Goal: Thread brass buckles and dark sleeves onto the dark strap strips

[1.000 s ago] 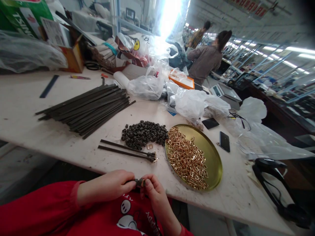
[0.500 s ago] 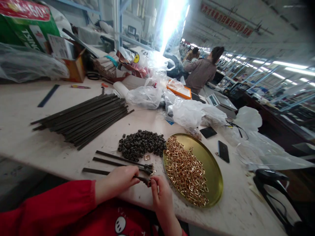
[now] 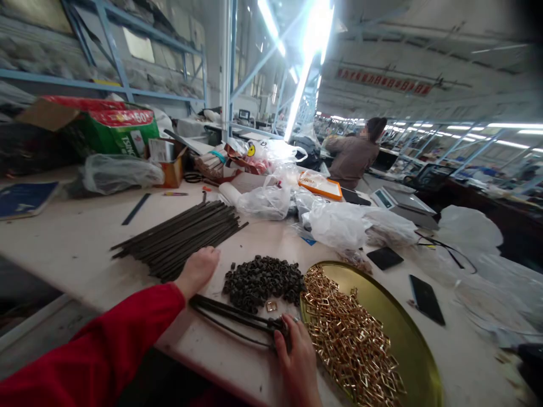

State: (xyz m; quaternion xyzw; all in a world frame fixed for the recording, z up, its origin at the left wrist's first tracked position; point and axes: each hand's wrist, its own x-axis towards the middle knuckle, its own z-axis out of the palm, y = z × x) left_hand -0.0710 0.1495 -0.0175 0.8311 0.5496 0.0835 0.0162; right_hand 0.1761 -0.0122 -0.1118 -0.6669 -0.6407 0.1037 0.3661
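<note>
My left hand [image 3: 200, 271] is over the lower right end of a pile of dark flat straps [image 3: 173, 234]. Its fingers are curled downward, and what they hold, if anything, is hidden. Near the table's front edge, my right hand [image 3: 296, 347] closes its fingers round the buckle ends of a few finished-looking dark straps [image 3: 233, 312]. These straps lie together, one of them bowed, their far ends close to my left wrist. Behind them is a heap of small dark loops [image 3: 263, 281], with one loose gold buckle [image 3: 271, 306] beside it.
A round gold tray [image 3: 418, 345] full of gold rectangular buckles [image 3: 352, 333] stands right of my right hand. Further right lie a phone [image 3: 426, 298] and a black flat item [image 3: 385, 258]. Plastic bags [image 3: 335, 223], a scale [image 3: 403, 204] and a green box [image 3: 119, 133] line the back.
My left hand has left the strap end and moved left and up to the strap pile. The separate straps are now gathered together under my right hand. The view has tilted upward.
</note>
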